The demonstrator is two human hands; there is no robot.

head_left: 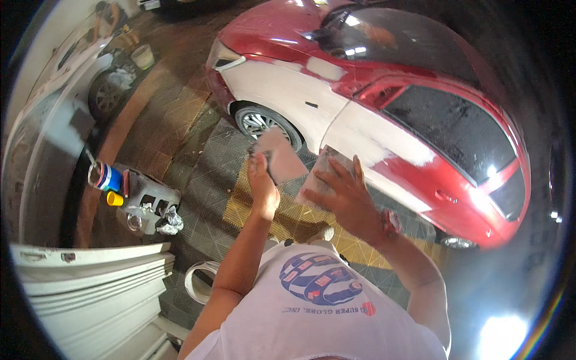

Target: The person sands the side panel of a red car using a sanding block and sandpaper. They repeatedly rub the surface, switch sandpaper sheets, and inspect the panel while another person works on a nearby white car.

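In front of my chest, my left hand (263, 186) grips a flat pinkish sheet (284, 159), probably sandpaper, with the thumb on its near side. A second, greyer piece of similar sheet (309, 185) is in my right hand (341, 191), whose fingers are spread across it. The two pieces are close together but look apart. Just beyond them stands a red car (270, 27), its front fender (282, 84) and part of the front door covered in a pale, matte coat. The car's front wheel (264, 123) is partly hidden behind the left sheet.
Left, a small stand (150, 191) bears crumpled foil-like material (171, 222); a blue can (108, 178) and yellow cup (114, 198) are beside it. White panels (90, 276) and a white round bucket (201, 281) are near my left. A person (111, 21) works by another car (51, 138).
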